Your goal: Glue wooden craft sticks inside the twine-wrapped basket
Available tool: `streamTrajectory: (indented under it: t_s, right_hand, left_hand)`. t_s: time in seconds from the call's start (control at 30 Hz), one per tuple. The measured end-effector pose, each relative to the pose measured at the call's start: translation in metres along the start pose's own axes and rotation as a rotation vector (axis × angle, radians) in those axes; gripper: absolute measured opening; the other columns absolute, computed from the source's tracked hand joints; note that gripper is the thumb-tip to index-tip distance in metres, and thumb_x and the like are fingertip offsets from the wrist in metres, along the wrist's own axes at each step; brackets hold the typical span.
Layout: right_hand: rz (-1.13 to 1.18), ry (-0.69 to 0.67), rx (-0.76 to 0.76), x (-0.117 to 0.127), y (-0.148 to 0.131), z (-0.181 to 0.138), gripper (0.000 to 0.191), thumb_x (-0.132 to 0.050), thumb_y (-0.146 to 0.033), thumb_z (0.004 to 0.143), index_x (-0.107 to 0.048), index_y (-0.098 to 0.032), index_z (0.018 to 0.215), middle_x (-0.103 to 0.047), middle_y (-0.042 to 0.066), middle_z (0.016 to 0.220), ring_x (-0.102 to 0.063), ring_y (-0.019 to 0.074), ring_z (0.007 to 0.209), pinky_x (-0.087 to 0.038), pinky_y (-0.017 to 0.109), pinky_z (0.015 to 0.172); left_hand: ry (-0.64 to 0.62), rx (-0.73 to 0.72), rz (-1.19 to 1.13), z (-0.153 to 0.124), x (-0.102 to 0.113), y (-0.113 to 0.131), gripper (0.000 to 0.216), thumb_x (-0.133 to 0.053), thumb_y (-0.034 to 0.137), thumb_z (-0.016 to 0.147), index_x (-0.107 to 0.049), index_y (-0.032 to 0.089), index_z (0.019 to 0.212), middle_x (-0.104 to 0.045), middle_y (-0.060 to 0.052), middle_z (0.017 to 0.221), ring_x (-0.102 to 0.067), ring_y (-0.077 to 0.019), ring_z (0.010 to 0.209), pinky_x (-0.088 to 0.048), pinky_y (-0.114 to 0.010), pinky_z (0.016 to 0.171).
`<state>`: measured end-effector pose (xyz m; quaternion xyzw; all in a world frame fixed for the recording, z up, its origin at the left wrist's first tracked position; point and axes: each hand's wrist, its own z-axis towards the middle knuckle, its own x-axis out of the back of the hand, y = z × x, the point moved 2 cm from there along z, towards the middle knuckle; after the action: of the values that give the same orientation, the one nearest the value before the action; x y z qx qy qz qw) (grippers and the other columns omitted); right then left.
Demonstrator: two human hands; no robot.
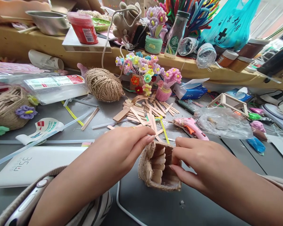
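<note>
A small box of wooden sticks wrapped in jute twine (159,168) lies on its side on the grey table, its opening facing me. My left hand (122,150) pinches its upper left rim with fingers pressed together. My right hand (198,163) grips the right wall, thumb inside the opening and fingers curled round the outside. Both hands are closed on the box.
A heap of wooden sticks (143,113) lies just beyond the box, with a ball of jute twine (104,84), a pink glue gun (192,127), pipe-cleaner flower pots (166,83) and a plastic bag (223,122). A white power bank (35,163) sits at left. A cluttered wooden shelf (191,67) runs behind.
</note>
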<state>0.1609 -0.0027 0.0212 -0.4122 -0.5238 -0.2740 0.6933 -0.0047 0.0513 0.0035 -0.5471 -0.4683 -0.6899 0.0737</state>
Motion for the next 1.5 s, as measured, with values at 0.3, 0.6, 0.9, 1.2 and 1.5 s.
streamTrajectory:
  t_s: [0.3, 0.6, 0.9, 1.2, 1.5]
  right_hand:
    - [0.050, -0.032, -0.049, 0.000, 0.004, -0.005, 0.017, -0.056, -0.013, 0.077, -0.055, -0.020, 0.061, -0.053, -0.005, 0.059, -0.047, 0.0058, 0.050, -0.032, 0.018, 0.047]
    - [0.009, -0.299, -0.194, 0.005, -0.002, 0.007, 0.025, -0.051, -0.021, 0.083, -0.062, -0.020, 0.061, -0.054, -0.002, 0.059, -0.045, 0.0071, 0.050, -0.032, 0.019, 0.049]
    - [-0.002, -0.349, -0.148, 0.007, -0.001, 0.016, 0.025, -0.056, -0.018, 0.078, -0.059, -0.018, 0.053, -0.052, -0.002, 0.053, -0.041, 0.0067, 0.048, -0.026, 0.019, 0.046]
    - [-0.075, -0.527, -0.180, 0.003, 0.001, 0.020, 0.014, -0.058, -0.015, 0.075, -0.066, -0.019, 0.063, -0.058, -0.001, 0.062, -0.039, 0.0069, 0.050, -0.024, 0.020, 0.047]
    - [-0.176, -0.565, -0.130, 0.005, -0.001, 0.021, 0.019, -0.055, -0.021, 0.077, -0.065, -0.018, 0.061, -0.057, 0.000, 0.061, -0.038, 0.0067, 0.047, -0.023, 0.023, 0.047]
  left_hand:
    - [-0.024, 0.017, -0.037, 0.000, 0.001, 0.000, 0.026, -0.037, 0.041, 0.092, -0.058, 0.028, 0.100, -0.067, 0.003, 0.095, -0.061, -0.0191, 0.085, -0.043, -0.030, 0.072]
    - [-0.023, 0.060, -0.020, -0.005, -0.002, 0.002, 0.028, -0.037, 0.044, 0.091, -0.058, 0.027, 0.099, -0.066, 0.002, 0.093, -0.060, -0.0215, 0.081, -0.043, -0.034, 0.071]
    - [-0.033, 0.056, -0.002, -0.004, -0.001, 0.003, 0.023, -0.037, 0.040, 0.091, -0.056, 0.028, 0.097, -0.066, 0.003, 0.089, -0.059, -0.0213, 0.080, -0.042, -0.033, 0.068]
    - [-0.015, 0.052, 0.040, -0.005, -0.003, 0.000, 0.025, -0.036, 0.042, 0.091, -0.055, 0.029, 0.101, -0.066, 0.001, 0.090, -0.060, -0.0237, 0.083, -0.043, -0.037, 0.071]
    - [-0.032, 0.068, 0.052, -0.005, -0.002, 0.001, 0.026, -0.036, 0.042, 0.091, -0.055, 0.027, 0.098, -0.066, 0.000, 0.088, -0.060, -0.0245, 0.083, -0.043, -0.037, 0.071]
